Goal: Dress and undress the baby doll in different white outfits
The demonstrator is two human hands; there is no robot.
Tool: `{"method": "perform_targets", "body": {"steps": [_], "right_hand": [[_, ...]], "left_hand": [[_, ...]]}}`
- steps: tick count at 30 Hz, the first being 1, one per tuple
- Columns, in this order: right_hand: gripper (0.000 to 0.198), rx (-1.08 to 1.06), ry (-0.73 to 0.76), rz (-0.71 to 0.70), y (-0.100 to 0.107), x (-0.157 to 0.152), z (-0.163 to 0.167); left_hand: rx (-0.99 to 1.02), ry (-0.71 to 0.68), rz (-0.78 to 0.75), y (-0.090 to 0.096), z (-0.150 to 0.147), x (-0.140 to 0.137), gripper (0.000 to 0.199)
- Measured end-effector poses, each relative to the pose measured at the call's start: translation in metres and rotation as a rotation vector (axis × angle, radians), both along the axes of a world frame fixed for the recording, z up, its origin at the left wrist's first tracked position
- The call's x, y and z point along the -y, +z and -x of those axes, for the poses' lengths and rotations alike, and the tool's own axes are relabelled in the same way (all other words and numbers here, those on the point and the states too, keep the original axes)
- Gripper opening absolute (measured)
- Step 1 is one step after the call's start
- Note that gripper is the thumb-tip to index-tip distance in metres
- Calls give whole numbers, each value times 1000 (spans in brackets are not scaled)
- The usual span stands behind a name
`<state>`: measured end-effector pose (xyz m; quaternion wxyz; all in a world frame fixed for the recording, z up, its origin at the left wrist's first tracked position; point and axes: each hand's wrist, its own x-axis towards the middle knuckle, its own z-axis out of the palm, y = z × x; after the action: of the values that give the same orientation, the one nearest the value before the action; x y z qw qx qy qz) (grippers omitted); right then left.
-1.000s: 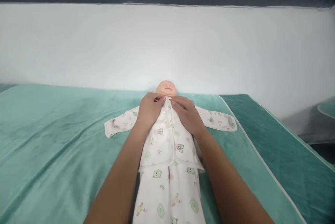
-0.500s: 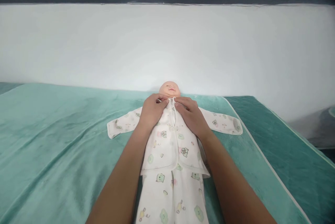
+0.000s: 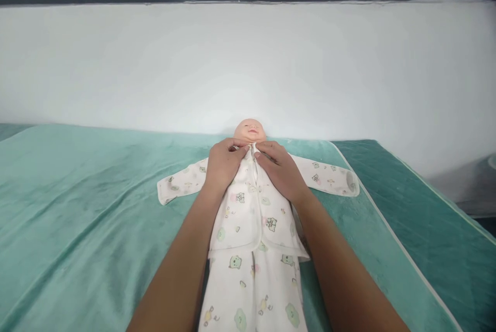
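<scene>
A baby doll [image 3: 250, 129] lies on its back, its head towards the wall. It wears a white baby jacket [image 3: 242, 218] with small green and pink animal prints, sleeves spread out to both sides, and matching trousers [image 3: 248, 290]. At the neck, my left hand [image 3: 225, 161] pinches the left edge of the jacket's collar between thumb and fingers. Opposite it, my right hand [image 3: 279, 166] grips the right collar edge the same way. The two edges almost meet under the chin, with a narrow gap below. My fingers partly cover the collar and its fastening.
A light green blanket [image 3: 96, 208] with shallow folds covers the surface under the doll. To the right lies a darker green cloth [image 3: 411, 202] with a pale edge. The white wall [image 3: 248, 63] rises right behind the doll's head.
My hands stay at the collar and have drawn its two edges slightly closer together. The whole view has shifted a little.
</scene>
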<state>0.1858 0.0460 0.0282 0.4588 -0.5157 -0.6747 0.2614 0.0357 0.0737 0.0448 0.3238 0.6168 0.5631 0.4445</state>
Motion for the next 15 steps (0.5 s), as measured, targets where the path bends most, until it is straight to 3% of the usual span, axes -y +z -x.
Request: {"method": "perform_targets", "body": {"steps": [15], "right_hand": [[29,2,-8,12,5,6,0]], "left_hand": [[109,-71,-33,0,1,1,15]]}}
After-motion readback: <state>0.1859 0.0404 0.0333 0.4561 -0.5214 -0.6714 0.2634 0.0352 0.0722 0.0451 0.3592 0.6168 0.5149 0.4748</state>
